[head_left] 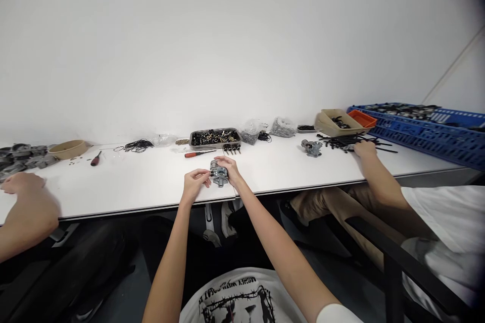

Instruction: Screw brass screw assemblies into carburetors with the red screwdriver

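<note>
A grey metal carburetor [221, 179] stands at the front edge of the white table, straight ahead of me. My right hand [229, 167] is wrapped over its right side and top, gripping it. From the left, my left hand [196, 180] pinches with thumb and forefinger at a small dark part [212, 173] against the carburetor's side. Most of that part is hidden by the fingertips. Behind the carburetor lie an orange-handled screwdriver [194, 154] and a short row of black-headed brass fittings [232, 149].
A metal tray [240, 136] of small black and brass parts sits at the back, beside plastic bags [284, 127]. Another carburetor [312, 148] stands to the right. Co-workers' hands [364, 148] are on both sides. A blue crate [420, 136] occupies the far right.
</note>
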`<state>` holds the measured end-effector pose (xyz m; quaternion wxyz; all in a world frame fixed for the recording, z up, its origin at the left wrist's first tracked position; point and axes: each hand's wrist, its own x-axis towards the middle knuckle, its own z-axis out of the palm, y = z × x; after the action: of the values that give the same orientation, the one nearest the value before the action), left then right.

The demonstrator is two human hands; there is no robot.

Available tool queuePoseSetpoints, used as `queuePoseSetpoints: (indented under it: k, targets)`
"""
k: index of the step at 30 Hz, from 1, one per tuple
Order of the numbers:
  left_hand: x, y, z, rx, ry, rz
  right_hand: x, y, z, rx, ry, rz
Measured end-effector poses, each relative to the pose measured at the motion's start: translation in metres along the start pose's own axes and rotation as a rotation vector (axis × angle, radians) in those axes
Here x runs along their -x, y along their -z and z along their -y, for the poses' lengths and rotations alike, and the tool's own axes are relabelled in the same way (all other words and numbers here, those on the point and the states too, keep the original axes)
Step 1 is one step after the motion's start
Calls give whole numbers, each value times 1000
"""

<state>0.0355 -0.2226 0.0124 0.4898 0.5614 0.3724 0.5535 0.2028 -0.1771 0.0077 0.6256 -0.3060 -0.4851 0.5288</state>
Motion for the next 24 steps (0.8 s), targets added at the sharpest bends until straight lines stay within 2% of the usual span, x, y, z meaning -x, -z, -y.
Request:
queuePoseSetpoints:
  k: [11, 24]
  targets:
    - [-2, 0, 1, 54, -50, -29, 3, 0, 5, -57, -9, 17]
    - [-1, 0, 2, 29, -34, -45, 0, 3, 0, -50, -5, 23]
